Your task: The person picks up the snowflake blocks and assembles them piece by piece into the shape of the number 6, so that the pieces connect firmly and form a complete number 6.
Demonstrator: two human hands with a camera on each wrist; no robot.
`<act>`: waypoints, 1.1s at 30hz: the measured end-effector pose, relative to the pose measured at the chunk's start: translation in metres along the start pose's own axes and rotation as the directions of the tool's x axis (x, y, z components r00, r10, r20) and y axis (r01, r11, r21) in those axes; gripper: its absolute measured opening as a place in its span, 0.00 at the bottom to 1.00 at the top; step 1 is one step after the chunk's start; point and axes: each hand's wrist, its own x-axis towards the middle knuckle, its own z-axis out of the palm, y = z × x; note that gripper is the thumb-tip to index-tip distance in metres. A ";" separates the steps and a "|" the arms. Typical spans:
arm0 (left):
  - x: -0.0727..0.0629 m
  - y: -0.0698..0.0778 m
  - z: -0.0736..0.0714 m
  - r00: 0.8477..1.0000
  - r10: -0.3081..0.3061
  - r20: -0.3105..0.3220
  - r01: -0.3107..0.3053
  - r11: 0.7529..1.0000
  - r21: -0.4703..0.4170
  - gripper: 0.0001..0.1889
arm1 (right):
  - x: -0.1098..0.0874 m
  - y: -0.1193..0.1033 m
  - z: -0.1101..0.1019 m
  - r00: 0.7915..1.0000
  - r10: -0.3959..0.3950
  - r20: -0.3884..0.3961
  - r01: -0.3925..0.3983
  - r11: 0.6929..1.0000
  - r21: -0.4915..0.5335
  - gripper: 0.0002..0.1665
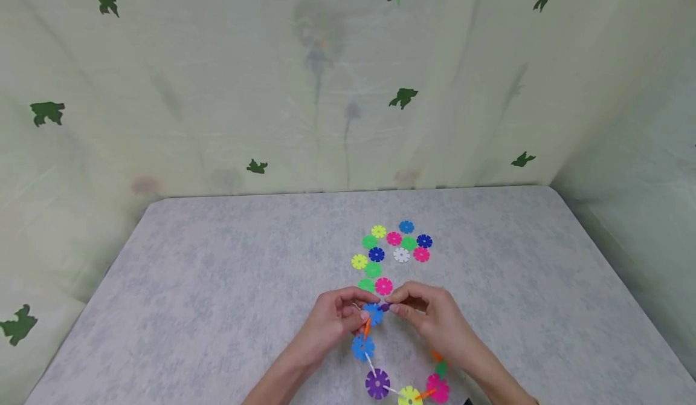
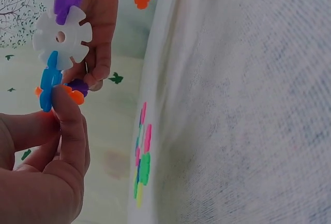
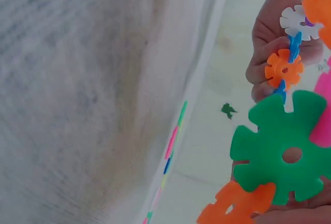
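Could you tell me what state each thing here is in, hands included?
Chain: discs joined at their notches
Left hand: pinching the upper blue disc
Right hand: pinching a purple disc
Purple disc: held; joined or not, unclear
Loose discs: lying flat on the table
Backdrop cloth: hanging

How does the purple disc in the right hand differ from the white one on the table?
The purple disc is pinched in the right hand; the white disc lies on the table. From the head view, the purple disc looks nearly edge-on, while the white disc shows its face.
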 end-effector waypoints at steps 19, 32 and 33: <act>-0.003 0.001 0.005 0.999 -0.010 0.030 0.010 1.000 0.025 0.11 | -0.003 0.003 0.001 0.997 -0.068 0.048 0.071 0.996 -0.063 0.10; -0.002 0.001 -0.002 0.999 -0.010 0.030 0.004 0.982 0.187 0.14 | 0.009 0.006 -0.009 0.992 0.085 0.095 -0.084 0.996 -0.009 0.12; -0.002 0.001 -0.003 0.999 -0.013 0.030 0.006 0.979 0.202 0.14 | 0.011 0.006 -0.011 0.991 0.089 0.096 -0.084 0.994 -0.064 0.11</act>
